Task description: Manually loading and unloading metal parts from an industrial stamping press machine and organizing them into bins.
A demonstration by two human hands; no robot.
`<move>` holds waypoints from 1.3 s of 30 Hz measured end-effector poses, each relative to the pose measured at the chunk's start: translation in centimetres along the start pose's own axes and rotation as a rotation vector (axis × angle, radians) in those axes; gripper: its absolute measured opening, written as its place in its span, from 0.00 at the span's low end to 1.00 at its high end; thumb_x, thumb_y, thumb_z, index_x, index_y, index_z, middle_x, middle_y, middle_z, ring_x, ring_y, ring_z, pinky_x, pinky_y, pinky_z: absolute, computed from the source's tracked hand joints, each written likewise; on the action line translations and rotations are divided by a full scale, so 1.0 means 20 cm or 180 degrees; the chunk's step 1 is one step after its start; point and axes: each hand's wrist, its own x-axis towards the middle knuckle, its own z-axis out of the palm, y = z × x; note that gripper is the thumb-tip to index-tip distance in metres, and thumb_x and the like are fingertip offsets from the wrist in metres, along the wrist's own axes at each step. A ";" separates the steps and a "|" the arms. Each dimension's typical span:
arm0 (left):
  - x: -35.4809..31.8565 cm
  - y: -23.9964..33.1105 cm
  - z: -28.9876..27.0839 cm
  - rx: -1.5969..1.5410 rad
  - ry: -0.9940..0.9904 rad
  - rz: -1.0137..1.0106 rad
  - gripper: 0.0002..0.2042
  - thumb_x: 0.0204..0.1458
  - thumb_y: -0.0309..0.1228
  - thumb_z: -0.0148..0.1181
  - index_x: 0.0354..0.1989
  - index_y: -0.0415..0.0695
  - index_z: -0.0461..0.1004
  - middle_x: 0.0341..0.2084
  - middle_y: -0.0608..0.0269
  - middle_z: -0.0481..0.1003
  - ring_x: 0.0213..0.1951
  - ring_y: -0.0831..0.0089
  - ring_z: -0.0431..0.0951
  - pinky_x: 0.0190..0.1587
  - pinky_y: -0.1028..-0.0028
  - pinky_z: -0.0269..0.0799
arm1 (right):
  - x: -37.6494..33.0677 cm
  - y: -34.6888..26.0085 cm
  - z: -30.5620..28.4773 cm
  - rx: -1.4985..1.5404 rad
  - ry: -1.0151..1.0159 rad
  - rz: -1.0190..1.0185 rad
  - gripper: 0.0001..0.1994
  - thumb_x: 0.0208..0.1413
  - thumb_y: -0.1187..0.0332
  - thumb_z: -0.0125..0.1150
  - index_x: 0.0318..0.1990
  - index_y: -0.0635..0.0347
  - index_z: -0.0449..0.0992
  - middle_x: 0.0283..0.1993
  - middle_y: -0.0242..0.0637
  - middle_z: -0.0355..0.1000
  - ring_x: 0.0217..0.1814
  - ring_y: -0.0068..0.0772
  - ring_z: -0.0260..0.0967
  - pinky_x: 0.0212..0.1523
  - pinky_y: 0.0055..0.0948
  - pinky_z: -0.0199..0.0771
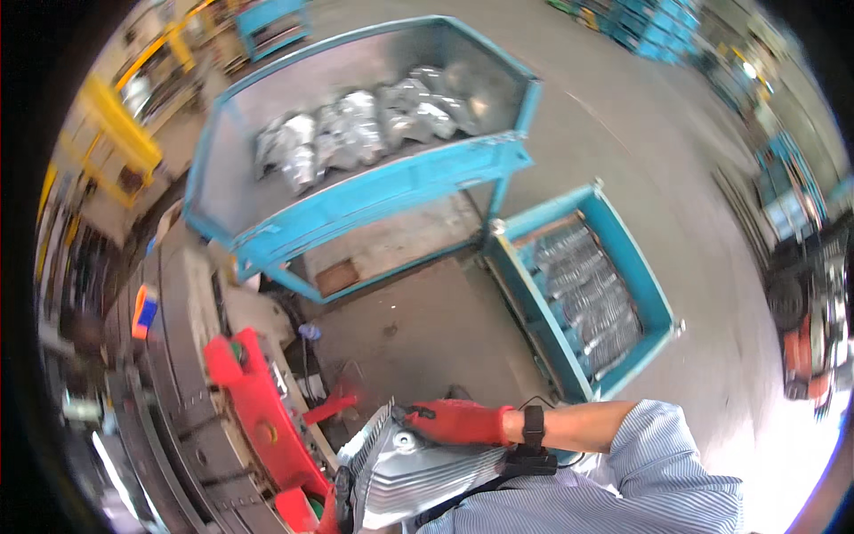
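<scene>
At the lower edge of the view, close against the body: a silver pressed-metal panel (422,481), tilted, ribbed along its lower part, a round hole near its upper corner. Right grip (458,423), red-gloved with dark fingertips, closed on that upper corner, fingers curled over the edge. Left grip (333,507), same red glove, at the panel's left edge and closed about it; much of it hidden by the metal and cut by the frame. Black band (533,427) on right wrist, striped sleeve (663,458) above.

Just left of the panel: red fixture (265,427), a long bar with rounded ends, along the side of a grey machine (173,338). Orange-and-blue piece (143,311) upright on the machine's far part.

Ahead: tall blue bin (382,191) on legs, shiny shaped parts (356,125) leaning in a row along its inside. To the right, lower: smaller blue bin (632,262), tilted in view, ribbed metal parts (587,298) packed in rows. Its near corner stands not far from the right forearm.

Farther off: yellow frame (120,133) upper left, blue crates (654,27) stacked upper right, orange-and-black vehicle (805,347) at the right rim, grey floor (640,142) between.
</scene>
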 end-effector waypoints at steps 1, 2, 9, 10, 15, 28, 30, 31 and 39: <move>0.08 0.08 0.03 0.0138 -0.0145 -0.0034 0.25 0.67 0.44 0.40 0.64 0.37 0.61 0.57 0.56 0.69 0.56 0.69 0.69 0.61 0.67 0.63 | -0.05 0.06 -0.07 0.0105 0.0229 -0.0039 0.25 0.64 0.45 0.41 0.59 0.48 0.70 0.55 0.52 0.71 0.57 0.55 0.68 0.56 0.43 0.67; 0.16 0.15 0.05 0.0273 -0.0289 -0.0065 0.25 0.67 0.44 0.40 0.64 0.37 0.61 0.57 0.56 0.69 0.56 0.69 0.69 0.61 0.67 0.63 | -0.11 0.10 -0.13 0.0225 0.0374 -0.0028 0.25 0.64 0.45 0.41 0.59 0.48 0.70 0.55 0.52 0.71 0.57 0.55 0.68 0.56 0.43 0.67; 0.81 0.63 0.44 -0.0240 -0.1136 -0.1083 0.26 0.65 0.47 0.44 0.59 0.35 0.67 0.53 0.57 0.73 0.51 0.70 0.74 0.59 0.72 0.66 | -0.58 0.36 -0.38 0.1467 0.1729 0.0514 0.26 0.64 0.47 0.43 0.62 0.54 0.67 0.54 0.53 0.72 0.58 0.55 0.67 0.57 0.40 0.66; 0.86 0.68 0.47 -0.0168 -0.1158 -0.1097 0.26 0.65 0.47 0.44 0.59 0.35 0.67 0.53 0.57 0.73 0.51 0.70 0.74 0.59 0.72 0.66 | -0.61 0.39 -0.38 0.1521 0.1778 0.0492 0.26 0.64 0.47 0.43 0.62 0.54 0.67 0.54 0.53 0.72 0.58 0.55 0.67 0.57 0.40 0.66; 1.30 0.79 0.59 0.0741 -0.1791 -0.1343 0.24 0.64 0.46 0.48 0.57 0.37 0.69 0.49 0.64 0.75 0.48 0.77 0.74 0.54 0.75 0.69 | -0.67 0.55 -0.37 0.2184 0.2722 0.0788 0.28 0.64 0.48 0.45 0.63 0.61 0.66 0.56 0.53 0.71 0.60 0.51 0.67 0.59 0.37 0.65; 2.16 1.26 0.91 0.1405 -0.2692 -0.2367 0.24 0.64 0.45 0.47 0.61 0.42 0.68 0.51 0.64 0.74 0.49 0.79 0.74 0.51 0.77 0.70 | -0.58 0.48 -0.73 0.3788 0.3790 0.1034 0.21 0.68 0.57 0.43 0.57 0.64 0.69 0.42 0.29 0.72 0.43 0.18 0.62 0.45 0.21 0.66; 2.26 1.25 0.99 0.1622 -0.2889 -0.2477 0.23 0.64 0.45 0.46 0.61 0.42 0.68 0.51 0.64 0.74 0.49 0.79 0.74 0.52 0.77 0.69 | -0.61 0.45 -0.75 0.3749 0.3988 0.1154 0.19 0.68 0.57 0.44 0.55 0.63 0.70 0.40 0.27 0.71 0.39 0.17 0.61 0.41 0.21 0.65; 2.30 1.23 1.03 0.1809 -0.3049 -0.2524 0.23 0.64 0.45 0.46 0.61 0.41 0.69 0.51 0.65 0.74 0.49 0.79 0.73 0.53 0.77 0.68 | -0.62 0.44 -0.75 0.3878 0.4038 0.1306 0.19 0.68 0.57 0.44 0.54 0.62 0.71 0.37 0.25 0.70 0.37 0.16 0.60 0.38 0.21 0.64; 2.43 1.01 1.45 0.2296 -0.4198 -0.2125 0.21 0.62 0.46 0.49 0.43 0.38 0.75 0.42 0.62 0.77 0.42 0.77 0.74 0.47 0.75 0.70 | -0.76 0.53 -0.44 0.4605 0.4769 0.1435 0.18 0.69 0.55 0.43 0.48 0.60 0.74 0.35 0.22 0.69 0.34 0.12 0.59 0.33 0.20 0.63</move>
